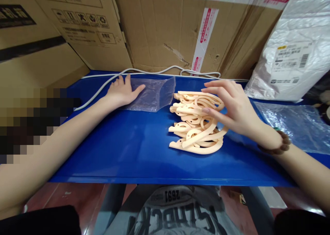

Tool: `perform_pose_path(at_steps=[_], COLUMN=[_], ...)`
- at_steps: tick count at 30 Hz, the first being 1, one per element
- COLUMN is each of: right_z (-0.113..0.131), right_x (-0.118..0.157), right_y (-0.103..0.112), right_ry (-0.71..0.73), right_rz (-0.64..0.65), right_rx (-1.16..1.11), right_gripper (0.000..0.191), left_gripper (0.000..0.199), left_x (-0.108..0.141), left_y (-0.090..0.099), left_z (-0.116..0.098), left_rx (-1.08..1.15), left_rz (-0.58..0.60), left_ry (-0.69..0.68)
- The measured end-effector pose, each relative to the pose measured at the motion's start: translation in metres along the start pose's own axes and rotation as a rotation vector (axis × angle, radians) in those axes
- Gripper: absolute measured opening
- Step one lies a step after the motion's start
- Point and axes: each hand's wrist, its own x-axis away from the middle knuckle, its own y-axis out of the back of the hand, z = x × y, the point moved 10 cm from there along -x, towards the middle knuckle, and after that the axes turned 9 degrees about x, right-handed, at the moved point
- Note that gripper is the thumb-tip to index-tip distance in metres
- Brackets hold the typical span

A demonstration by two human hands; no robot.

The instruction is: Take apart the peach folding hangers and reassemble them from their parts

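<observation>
A pile of beige plastic folding hangers [198,138] lies on the blue tabletop, some with curved hook parts overlapping. My right hand [229,104] is over the pile's right side, fingers apart and holding nothing; whether the fingertips touch the hangers I cannot tell. To the left, my left hand [122,92] rests palm down with its fingers spread, at the left end of a clear plastic bag [152,94]. The bag lies flat, its right end lifted a little near the hangers.
Cardboard boxes [160,35] stand along the back and left of the blue table [123,149]. A white cable [152,71] runs along the back. On the right are a white shipping bag [286,53] and another clear plastic sheet [299,125].
</observation>
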Motion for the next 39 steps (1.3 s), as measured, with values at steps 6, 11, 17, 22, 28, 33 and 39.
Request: perform_pose_path(at_steps=[6, 11, 17, 22, 28, 33, 39], right_z=[-0.003, -0.005, -0.006, -0.005, -0.032, -0.037, -0.066], right_x=[0.001, 0.002, 0.003, -0.001, -0.014, -0.014, 0.008], right_y=[0.005, 0.005, 0.012, 0.023, 0.005, -0.012, -0.009], right_ry=[-0.058, -0.063, -0.086, -0.121, -0.314, -0.493, -0.674], right_rz=[0.002, -0.004, -0.08, -0.154, -0.104, -0.032, -0.114], right_rx=[0.066, 0.081, 0.08, -0.058, -0.391, -0.7, -0.673], right_gripper=[0.035, 0.03, 0.028, 0.029, 0.05, 0.059, 0.049], left_gripper=[0.108, 0.077, 0.027, 0.02, 0.018, 0.027, 0.022], left_x=[0.006, 0.005, -0.001, 0.005, 0.045, 0.074, 0.084], left_y=[0.032, 0.038, 0.051, 0.076, 0.059, 0.03, 0.002], left_z=[-0.001, 0.012, 0.017, 0.012, -0.046, -0.085, -0.11], left_rx=[0.284, 0.748, 1.173, 1.368, 1.579, 1.699, 1.563], left_rz=[-0.19, -0.186, -0.146, -0.25, -0.219, -0.088, 0.237], left_ry=[-0.075, 0.085, 0.215, 0.247, 0.259, 0.226, 0.106])
